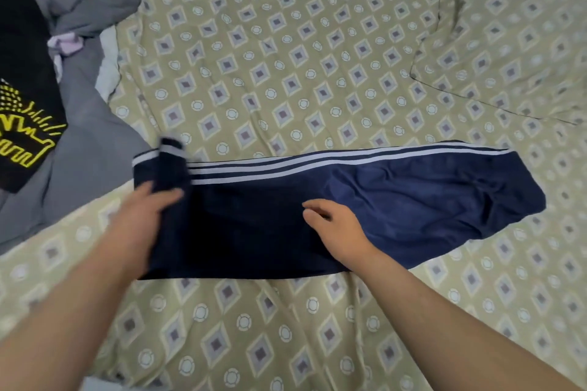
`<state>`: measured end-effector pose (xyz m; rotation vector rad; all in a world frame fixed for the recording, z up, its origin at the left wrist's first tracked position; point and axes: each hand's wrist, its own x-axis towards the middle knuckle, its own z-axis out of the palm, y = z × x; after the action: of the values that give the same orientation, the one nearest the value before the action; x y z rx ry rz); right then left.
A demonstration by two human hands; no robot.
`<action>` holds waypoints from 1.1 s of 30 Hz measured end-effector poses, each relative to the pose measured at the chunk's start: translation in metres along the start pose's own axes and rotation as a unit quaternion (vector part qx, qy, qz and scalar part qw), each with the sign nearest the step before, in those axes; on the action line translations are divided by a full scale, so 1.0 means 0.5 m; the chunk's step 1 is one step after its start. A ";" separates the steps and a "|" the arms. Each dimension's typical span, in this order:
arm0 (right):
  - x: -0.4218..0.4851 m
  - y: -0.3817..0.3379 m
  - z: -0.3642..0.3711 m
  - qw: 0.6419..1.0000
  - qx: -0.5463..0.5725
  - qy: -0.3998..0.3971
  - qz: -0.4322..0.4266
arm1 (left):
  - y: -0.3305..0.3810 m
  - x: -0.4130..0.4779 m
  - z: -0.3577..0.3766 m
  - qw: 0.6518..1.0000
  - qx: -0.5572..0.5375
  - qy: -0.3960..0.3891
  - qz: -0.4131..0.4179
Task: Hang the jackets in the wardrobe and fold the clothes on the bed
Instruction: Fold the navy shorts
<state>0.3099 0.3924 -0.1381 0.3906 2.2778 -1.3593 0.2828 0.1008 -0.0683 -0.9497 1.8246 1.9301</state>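
Across bedsheet [286, 57], navy pants [413, 197] run left-right; left hand [146, 216] grips lifted end, right hand [336, 225] fingers [317, 214] loose.

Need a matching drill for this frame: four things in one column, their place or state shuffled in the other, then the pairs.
1. navy track pants
2. black T-shirt
3. left hand
4. right hand

A. rests loosely on the middle of the pants
B. lies at the far left, yellow print showing
C. holds a striped end turned over
D. spread across the patterned bedsheet

Pairs: 1-D, 2-B, 3-C, 4-A
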 end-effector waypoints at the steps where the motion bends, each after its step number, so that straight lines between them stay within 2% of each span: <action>1: 0.001 -0.011 -0.004 0.996 0.086 -0.013 0.027 | -0.016 -0.007 0.067 0.998 0.034 -0.053 0.007; 3: 0.002 -0.024 -0.013 0.969 0.231 -0.049 0.078 | -0.056 -0.023 0.171 0.988 0.090 -0.119 0.031; 5: 0.005 -0.026 -0.029 0.937 0.321 -0.067 0.118 | -0.091 -0.037 0.254 0.973 0.157 -0.161 0.057; 9: 0.007 0.004 -0.083 0.901 0.400 -0.025 0.163 | -0.143 -0.075 0.372 0.926 0.266 -0.230 0.135; 11: 0.003 0.035 -0.115 0.900 0.402 -0.011 0.165 | -0.170 -0.092 0.408 0.900 0.320 -0.265 0.130; 13: -0.001 0.067 -0.143 0.921 0.358 0.020 0.152 | -0.193 -0.102 0.434 0.894 0.330 -0.287 0.094; 15: -0.004 0.092 -0.167 0.931 0.317 0.069 0.164 | -0.203 -0.111 0.444 0.904 0.325 -0.268 0.078; 17: -0.003 0.111 -0.187 0.934 0.289 0.105 0.181 | -0.205 -0.110 0.434 0.905 0.354 -0.181 0.150; 19: 0.001 0.129 -0.213 0.947 0.231 0.138 0.175 | -0.206 -0.090 0.408 0.868 0.420 -0.064 0.256; 21: 0.007 0.149 -0.251 0.960 0.160 0.175 0.151 | -0.207 -0.059 0.377 0.810 0.519 -0.007 0.273; 24: 0.023 0.180 -0.343 0.963 0.066 0.234 0.115 | -0.211 -0.027 0.358 0.722 0.648 -0.019 0.243; 26: 0.036 0.204 -0.425 0.955 0.009 0.274 0.116 | -0.221 -0.023 0.369 0.694 0.674 -0.043 0.249; 30: 0.059 0.271 -0.595 0.932 -0.121 0.320 0.123 | -0.236 -0.025 0.411 0.682 0.673 -0.064 0.279; 33: 0.076 0.307 -0.679 0.919 -0.158 0.338 0.131 | -0.248 -0.023 0.434 0.718 0.616 -0.047 0.319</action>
<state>0.2673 0.7646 -0.1346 1.1476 2.7845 -0.7619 0.3176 0.3302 -0.1625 0.2767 2.8222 0.4591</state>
